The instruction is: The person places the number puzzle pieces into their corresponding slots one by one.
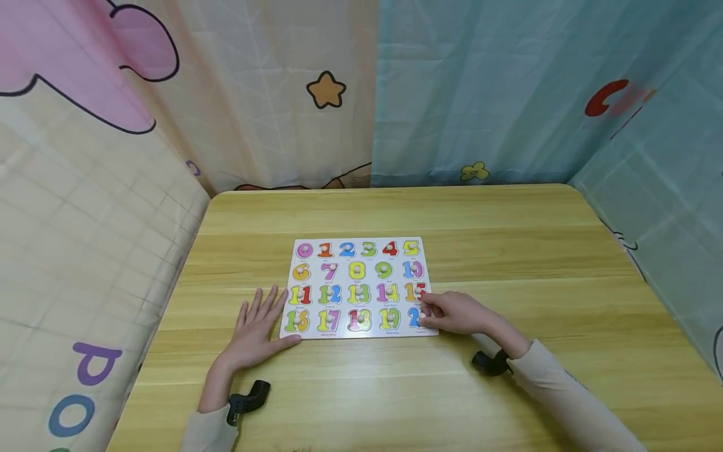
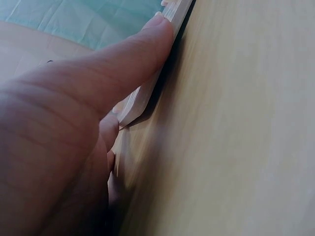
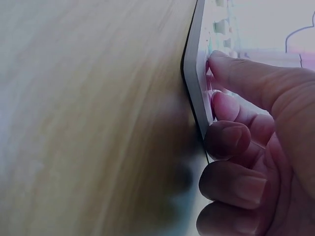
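A white peg puzzle board (image 1: 344, 336) lies flat on the table, its colourful number pieces with small round knobs seated in rows. My left hand (image 1: 253, 336) is spread at the board's left side, its thumb (image 2: 157, 42) against the front edge near the corner and its fingertips by the left edge. At the front right corner, my right hand (image 1: 456, 312) has thumb and index finger around the blue number 20 piece (image 1: 414, 317), partly covering it. The right thumb (image 3: 224, 64) meets the board's face, and the other fingers curl beside its edge.
The wooden table (image 1: 508, 245) extends around the board on all sides. Printed curtains (image 1: 440, 94) hang behind the table and along both sides. A black wrist mount (image 1: 248, 400) sits on the left wrist, and another mount (image 1: 491, 363) on the right.
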Action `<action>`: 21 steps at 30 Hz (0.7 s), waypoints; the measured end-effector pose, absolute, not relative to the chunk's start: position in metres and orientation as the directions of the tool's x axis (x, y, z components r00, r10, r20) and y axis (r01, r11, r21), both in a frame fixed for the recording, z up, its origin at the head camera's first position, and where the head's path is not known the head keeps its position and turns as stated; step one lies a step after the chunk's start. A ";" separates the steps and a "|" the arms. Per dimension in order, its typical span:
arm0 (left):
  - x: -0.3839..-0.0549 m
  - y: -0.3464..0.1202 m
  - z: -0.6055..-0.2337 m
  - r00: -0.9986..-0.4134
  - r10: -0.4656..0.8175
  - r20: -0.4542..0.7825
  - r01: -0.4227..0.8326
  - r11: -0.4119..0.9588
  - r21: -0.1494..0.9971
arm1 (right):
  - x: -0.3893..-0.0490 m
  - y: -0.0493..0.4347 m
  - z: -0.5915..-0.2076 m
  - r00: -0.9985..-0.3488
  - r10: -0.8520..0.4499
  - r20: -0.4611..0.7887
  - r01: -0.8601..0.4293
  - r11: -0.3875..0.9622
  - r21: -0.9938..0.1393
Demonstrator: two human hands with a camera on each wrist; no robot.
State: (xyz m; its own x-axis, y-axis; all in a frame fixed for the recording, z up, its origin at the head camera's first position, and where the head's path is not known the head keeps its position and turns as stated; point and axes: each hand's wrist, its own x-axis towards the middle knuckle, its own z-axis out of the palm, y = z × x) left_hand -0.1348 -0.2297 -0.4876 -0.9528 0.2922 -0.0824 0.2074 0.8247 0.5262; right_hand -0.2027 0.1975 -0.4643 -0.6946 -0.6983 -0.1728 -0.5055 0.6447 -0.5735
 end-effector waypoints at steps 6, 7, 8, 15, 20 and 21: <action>-0.134 -0.230 -0.490 -0.953 0.289 -0.086 0.202 0.826 0.527 | -0.202 0.199 -0.469 -0.710 -0.687 -0.155 -0.497 0.645 -0.581; -0.133 -0.230 -0.490 -0.954 0.288 -0.087 0.201 0.826 0.527 | -0.202 0.199 -0.470 -0.714 -0.683 -0.155 -0.492 0.646 -0.583; -0.133 -0.230 -0.490 -0.954 0.287 -0.087 0.200 0.826 0.527 | -0.202 0.200 -0.471 -0.717 -0.680 -0.155 -0.488 0.648 -0.585; -0.133 -0.233 -0.489 -0.956 0.280 -0.087 0.196 0.831 0.521 | -0.202 0.201 -0.473 -0.736 -0.659 -0.157 -0.465 0.660 -0.590; -0.134 -0.235 -0.490 -0.955 0.281 -0.090 0.198 0.837 0.511 | -0.204 0.202 -0.472 -0.733 -0.663 -0.152 -0.476 0.661 -0.580; -0.134 -0.235 -0.490 -0.955 0.282 -0.092 0.197 0.837 0.511 | -0.204 0.203 -0.471 -0.732 -0.664 -0.149 -0.482 0.661 -0.575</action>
